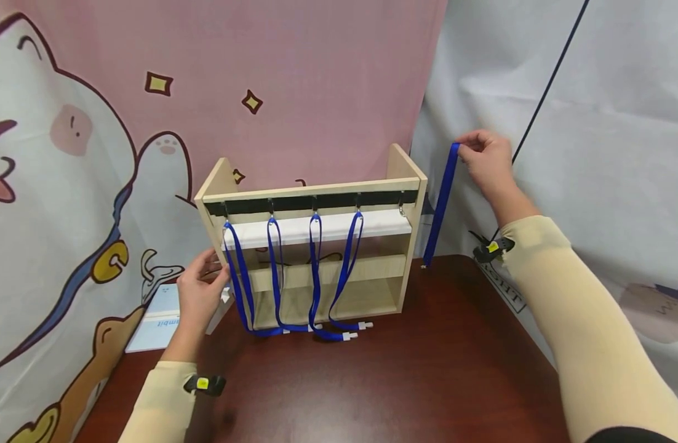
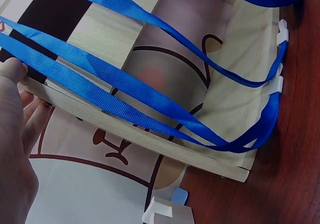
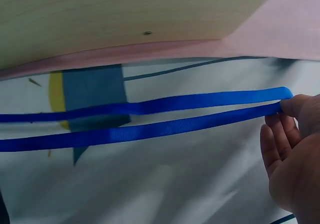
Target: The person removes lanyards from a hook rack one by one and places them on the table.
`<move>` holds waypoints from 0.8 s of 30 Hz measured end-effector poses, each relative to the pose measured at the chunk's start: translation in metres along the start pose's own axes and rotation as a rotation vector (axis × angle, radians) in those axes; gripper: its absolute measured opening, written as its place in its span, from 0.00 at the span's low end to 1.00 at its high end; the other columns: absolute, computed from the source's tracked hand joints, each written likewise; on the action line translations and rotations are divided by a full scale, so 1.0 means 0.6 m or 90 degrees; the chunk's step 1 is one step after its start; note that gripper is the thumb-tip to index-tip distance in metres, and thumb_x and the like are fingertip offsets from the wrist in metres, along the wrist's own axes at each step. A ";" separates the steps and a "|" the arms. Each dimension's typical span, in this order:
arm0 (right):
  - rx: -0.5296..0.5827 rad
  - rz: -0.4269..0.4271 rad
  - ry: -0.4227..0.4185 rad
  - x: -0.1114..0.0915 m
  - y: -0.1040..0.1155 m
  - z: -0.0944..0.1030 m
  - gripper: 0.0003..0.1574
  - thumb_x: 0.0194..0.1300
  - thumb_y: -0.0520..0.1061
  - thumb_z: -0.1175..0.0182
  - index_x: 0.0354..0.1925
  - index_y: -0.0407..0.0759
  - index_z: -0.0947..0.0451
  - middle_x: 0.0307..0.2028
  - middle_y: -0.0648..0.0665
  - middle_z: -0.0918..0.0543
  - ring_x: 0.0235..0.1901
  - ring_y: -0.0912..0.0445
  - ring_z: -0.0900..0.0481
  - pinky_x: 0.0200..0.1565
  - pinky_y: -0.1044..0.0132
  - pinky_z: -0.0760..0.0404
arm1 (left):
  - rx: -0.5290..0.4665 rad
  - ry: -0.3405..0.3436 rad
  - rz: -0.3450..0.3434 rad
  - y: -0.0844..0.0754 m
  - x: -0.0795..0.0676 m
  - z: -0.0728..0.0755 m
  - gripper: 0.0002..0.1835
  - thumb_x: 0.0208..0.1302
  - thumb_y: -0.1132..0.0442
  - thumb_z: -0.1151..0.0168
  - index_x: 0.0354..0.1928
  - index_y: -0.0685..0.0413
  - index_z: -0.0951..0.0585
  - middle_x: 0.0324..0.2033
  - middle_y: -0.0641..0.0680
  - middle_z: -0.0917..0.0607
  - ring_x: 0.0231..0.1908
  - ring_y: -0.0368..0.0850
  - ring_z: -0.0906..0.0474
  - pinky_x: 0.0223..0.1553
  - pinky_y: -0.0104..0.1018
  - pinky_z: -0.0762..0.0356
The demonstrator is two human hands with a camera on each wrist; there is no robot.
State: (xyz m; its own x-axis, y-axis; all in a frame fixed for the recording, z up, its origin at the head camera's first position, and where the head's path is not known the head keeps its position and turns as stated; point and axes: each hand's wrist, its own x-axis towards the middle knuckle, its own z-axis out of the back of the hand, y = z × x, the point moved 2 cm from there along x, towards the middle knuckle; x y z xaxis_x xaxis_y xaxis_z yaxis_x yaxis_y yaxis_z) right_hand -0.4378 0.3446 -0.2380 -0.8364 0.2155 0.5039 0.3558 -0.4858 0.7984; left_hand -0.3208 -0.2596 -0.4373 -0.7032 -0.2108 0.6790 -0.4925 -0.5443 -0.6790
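Observation:
My right hand (image 1: 488, 161) is raised to the right of a wooden rack (image 1: 380, 267), pinching the top loop of a blue lanyard (image 1: 443, 203) between thumb and fingers. Its two straps hang down, and run apart in the right wrist view. My left hand (image 1: 199, 289) holds the rack's left side panel (image 2: 200, 159), thumb at the front edge and fingers behind. Several blue lanyards (image 1: 315, 264) hang from hooks on the rack's black strip (image 1: 339, 202), their white clips (image 1: 350, 336) lying on the table. The rightmost hook (image 1: 402, 200) carries no lanyard.
The rack stands on a dark red-brown table (image 1: 383, 381). A white-and-blue box (image 1: 156, 320) lies left of it, behind my left forearm. Printed cloth walls (image 1: 328, 92) stand close behind and at both sides.

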 end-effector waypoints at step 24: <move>-0.150 0.041 0.073 -0.067 -0.089 -0.034 0.13 0.82 0.45 0.38 0.55 0.40 0.12 0.47 0.40 0.12 0.45 0.52 0.19 0.40 0.67 0.23 | 0.007 0.003 0.004 0.001 0.000 -0.002 0.23 0.73 0.68 0.27 0.69 0.52 0.15 0.54 0.57 0.08 0.46 0.23 0.17 0.46 0.17 0.18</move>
State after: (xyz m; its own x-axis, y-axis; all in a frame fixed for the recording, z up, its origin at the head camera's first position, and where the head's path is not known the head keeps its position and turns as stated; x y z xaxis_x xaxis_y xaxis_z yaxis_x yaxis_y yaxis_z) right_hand -0.4320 0.3446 -0.3078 -0.8618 0.0865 0.4998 0.3143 -0.6822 0.6602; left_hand -0.3214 -0.2589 -0.4380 -0.7088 -0.2109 0.6732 -0.4819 -0.5522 -0.6803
